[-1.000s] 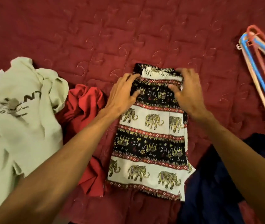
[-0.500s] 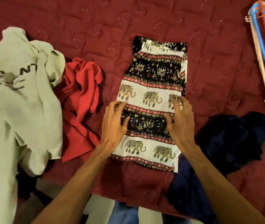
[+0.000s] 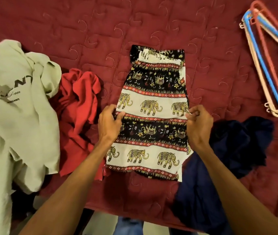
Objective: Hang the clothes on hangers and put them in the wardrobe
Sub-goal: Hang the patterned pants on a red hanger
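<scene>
Folded elephant-print shorts [image 3: 153, 99] in black, white and red lie flat in the middle of the dark red quilted bedspread [image 3: 101, 31]. My left hand [image 3: 109, 123] grips their left edge about halfway down, thumb on top of the cloth. My right hand [image 3: 199, 124] pinches the right edge at the same height. A bundle of plastic hangers [image 3: 268, 65], red, blue and beige, lies at the far right of the bed, well away from both hands.
A pale green printed T-shirt [image 3: 16, 107] is spread at the left, with a crumpled red garment [image 3: 79, 107] beside it. A dark navy garment [image 3: 233, 150] lies bunched at the right. The bed's near edge and floor [image 3: 101, 223] show at the bottom.
Both hands slid down the shorts from the waistband to the middle, then moved out to the side edges and closed on the fabric. The camera view shifted slightly.
</scene>
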